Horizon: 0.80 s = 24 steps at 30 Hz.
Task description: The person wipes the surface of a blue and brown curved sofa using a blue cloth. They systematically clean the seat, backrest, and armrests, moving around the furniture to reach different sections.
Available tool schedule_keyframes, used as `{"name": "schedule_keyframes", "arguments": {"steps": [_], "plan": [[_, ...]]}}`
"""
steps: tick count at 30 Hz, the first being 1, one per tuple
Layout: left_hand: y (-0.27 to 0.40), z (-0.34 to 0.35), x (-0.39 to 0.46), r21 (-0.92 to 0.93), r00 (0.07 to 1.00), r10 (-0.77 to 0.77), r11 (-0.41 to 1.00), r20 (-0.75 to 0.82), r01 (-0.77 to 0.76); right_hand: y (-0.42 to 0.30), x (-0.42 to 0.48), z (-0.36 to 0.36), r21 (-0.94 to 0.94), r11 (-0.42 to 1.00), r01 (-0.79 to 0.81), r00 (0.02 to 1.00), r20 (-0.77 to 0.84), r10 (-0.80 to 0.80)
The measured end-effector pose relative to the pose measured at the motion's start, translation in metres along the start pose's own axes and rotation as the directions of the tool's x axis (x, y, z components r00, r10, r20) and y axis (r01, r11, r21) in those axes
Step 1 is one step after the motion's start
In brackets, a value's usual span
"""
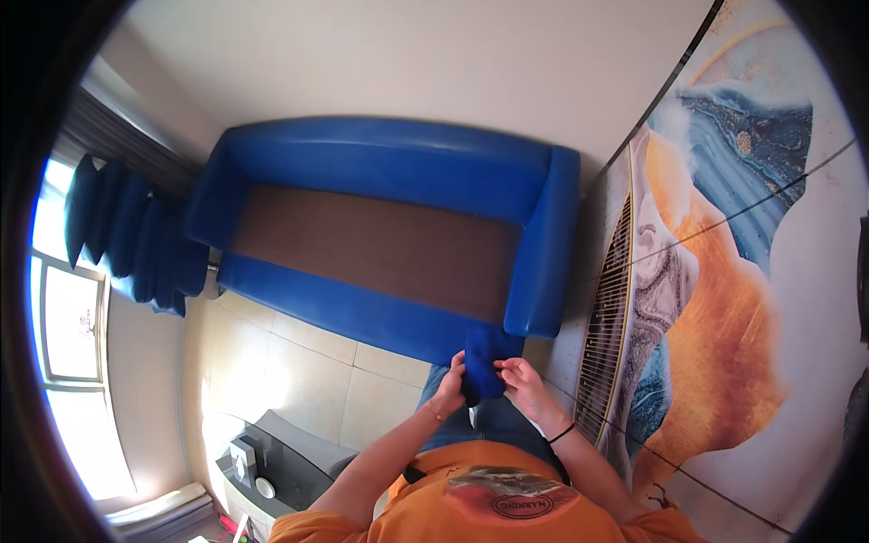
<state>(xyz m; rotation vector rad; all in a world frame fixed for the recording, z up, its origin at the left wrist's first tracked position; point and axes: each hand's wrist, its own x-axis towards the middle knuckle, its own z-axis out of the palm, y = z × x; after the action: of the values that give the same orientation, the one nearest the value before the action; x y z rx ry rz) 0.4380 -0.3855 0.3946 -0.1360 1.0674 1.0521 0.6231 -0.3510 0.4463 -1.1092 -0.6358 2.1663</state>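
A small blue cloth item (484,363) with a dark lower edge is in front of my body, above my jeans. My left hand (451,387) grips its left side, fingers curled round the edge. On the other side, my right hand (523,380) touches the cloth with its fingertips; a black band circles that wrist. Just beyond the cloth stands a blue sofa (366,312), its brown seat base (380,244) bare of cushions. The exact kind of cloth item cannot be told.
Blue cushions (136,237) are stacked beyond the sofa's left arm, near a window (75,319). A dark glass-topped table (285,482) holding a box and a round white object is at lower left. A patterned wall panel (719,326) rises on the right.
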Motion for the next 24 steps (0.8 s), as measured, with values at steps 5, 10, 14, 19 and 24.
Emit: {"name": "schedule_keyframes", "arguments": {"steps": [5,10,14,19,24], "plan": [[0.001,0.0,-0.003,-0.03,0.97,0.082,0.997,0.231,-0.077,-0.01,0.011,0.039,-0.248,0.96,-0.129,0.971,-0.228,0.072],[0.023,0.013,-0.033,-0.016,0.946,0.148,0.989,0.287,-0.15,-0.021,0.005,0.026,-0.266,0.963,-0.033,0.999,0.006,0.035],[0.015,-0.007,-0.018,0.042,0.99,0.009,0.999,0.139,-0.015,-0.061,-0.017,0.051,-0.252,0.965,-0.078,0.963,0.233,0.139],[0.017,-0.002,-0.041,0.089,0.965,0.054,0.993,0.257,-0.079,-0.078,-0.004,0.046,-0.4,0.914,-0.059,0.932,0.306,0.194],[0.02,-0.029,-0.061,-0.051,0.943,0.268,0.963,0.199,-0.263,-0.097,0.012,0.05,-0.674,0.736,0.062,0.881,0.384,0.277]]}}
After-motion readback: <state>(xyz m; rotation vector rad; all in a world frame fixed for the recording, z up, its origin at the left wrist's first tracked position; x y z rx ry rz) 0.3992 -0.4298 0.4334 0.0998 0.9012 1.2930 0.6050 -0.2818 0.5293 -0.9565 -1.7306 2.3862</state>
